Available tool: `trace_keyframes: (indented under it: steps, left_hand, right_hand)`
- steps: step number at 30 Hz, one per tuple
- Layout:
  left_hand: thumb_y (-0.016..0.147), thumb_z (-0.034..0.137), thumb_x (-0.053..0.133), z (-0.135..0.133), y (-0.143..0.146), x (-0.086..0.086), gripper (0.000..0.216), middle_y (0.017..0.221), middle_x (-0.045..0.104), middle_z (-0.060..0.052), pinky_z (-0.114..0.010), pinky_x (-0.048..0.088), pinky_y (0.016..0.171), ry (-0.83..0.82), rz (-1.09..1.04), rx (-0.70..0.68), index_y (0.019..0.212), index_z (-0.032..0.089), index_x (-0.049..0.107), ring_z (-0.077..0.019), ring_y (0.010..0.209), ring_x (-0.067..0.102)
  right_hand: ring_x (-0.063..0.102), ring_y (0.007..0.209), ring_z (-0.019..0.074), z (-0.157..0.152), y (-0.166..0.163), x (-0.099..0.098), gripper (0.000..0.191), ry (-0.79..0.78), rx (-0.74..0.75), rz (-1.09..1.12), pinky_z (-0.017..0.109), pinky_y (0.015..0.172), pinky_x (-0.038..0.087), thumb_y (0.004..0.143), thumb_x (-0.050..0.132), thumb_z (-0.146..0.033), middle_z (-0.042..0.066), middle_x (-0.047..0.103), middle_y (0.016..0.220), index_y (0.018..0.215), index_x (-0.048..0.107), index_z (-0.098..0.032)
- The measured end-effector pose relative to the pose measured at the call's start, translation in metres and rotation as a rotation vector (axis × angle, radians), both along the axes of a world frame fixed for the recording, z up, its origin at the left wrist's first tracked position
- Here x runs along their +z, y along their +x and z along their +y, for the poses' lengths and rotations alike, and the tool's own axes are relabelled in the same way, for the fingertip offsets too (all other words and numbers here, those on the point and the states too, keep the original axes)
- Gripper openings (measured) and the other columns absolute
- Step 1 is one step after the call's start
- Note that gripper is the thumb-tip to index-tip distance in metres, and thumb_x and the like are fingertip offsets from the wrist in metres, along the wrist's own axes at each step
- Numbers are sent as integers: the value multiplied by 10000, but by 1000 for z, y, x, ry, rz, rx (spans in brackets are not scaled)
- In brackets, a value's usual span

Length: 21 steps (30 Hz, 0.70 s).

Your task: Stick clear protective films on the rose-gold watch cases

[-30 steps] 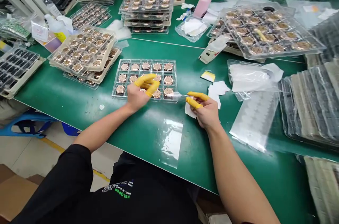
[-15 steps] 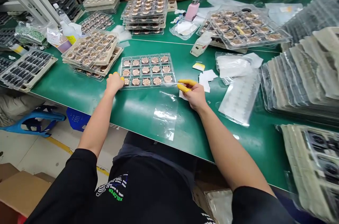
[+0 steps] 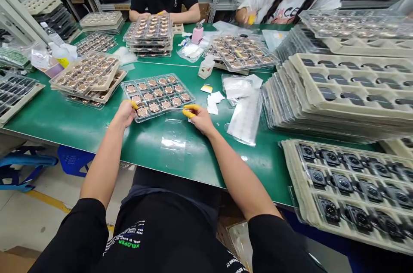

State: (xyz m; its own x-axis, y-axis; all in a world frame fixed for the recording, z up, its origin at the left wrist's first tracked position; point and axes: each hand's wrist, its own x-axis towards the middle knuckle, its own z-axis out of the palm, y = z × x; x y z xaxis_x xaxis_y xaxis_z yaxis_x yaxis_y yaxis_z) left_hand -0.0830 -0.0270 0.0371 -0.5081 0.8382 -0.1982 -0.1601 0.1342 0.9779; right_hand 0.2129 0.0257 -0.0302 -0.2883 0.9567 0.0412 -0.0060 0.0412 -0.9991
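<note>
A clear plastic tray with rows of round copper-coloured parts sits at an angle on the green table in front of me. My left hand, with yellow finger covers, is closed on its near left corner. At the near right side, my right hand, also in yellow finger covers, pinches a thin, slender tool that looks like tweezers; its tip points left along the tray's front edge. A transparent plastic sheet lies flat on the table just below the tray.
Loaded trays are stacked at left, and tall tray stacks rise on the right. Trays of black watch bodies stand near right. White scraps, a small white box and a pink bottle lie beyond. Two people sit opposite.
The tray has turned clockwise, with my left hand on its corner. My right hand stays near its front right. The camera view has swung right and up, showing more of the right-hand stacks.
</note>
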Motion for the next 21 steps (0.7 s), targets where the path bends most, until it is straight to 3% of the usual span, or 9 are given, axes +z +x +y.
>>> trace_keyframes:
  steps: [5,9,13,16,21]
  left_hand:
    - [408,104,559,11,12,17,339,773,713,-69,-416,669,796,155,-70,11,738,179,568,-269,868,739]
    - [447,125,556,42,13,42,347,854,748,-80,-414,671,821,265,-98,26,783,195,605,-291,977,751]
    - [498,118,553,91,17,73,284,812,723,-66,-422,658,893,355,-139,28,758,223,598,-280,1040,743]
    - [611,162,572,132,31,97,171,782,719,-66,-503,639,955,356,-184,-63,750,260,587,-321,1137,719]
    - [743,112,510,213,87,124,179,764,717,-28,-460,551,1103,508,-296,-218,686,280,490,-232,1131,679]
  right_hand:
    - [603,812,169,2,-1,-2,508,-16,18,49,340,815,518,638,862,-566,19,716,857,1004,787,-222]
    - [617,836,169,7,-3,-1,472,-50,17,100,330,841,530,637,864,-524,17,720,866,997,796,-226]
    - [596,795,154,13,-7,-2,440,-99,15,163,313,801,527,654,855,-488,12,710,846,992,794,-213]
    - [593,783,144,17,-10,-3,441,-128,10,207,302,792,530,661,855,-477,7,707,840,1001,792,-204]
    - [622,804,138,20,-11,-1,454,-166,28,253,294,806,534,656,848,-473,21,734,890,1003,787,-187]
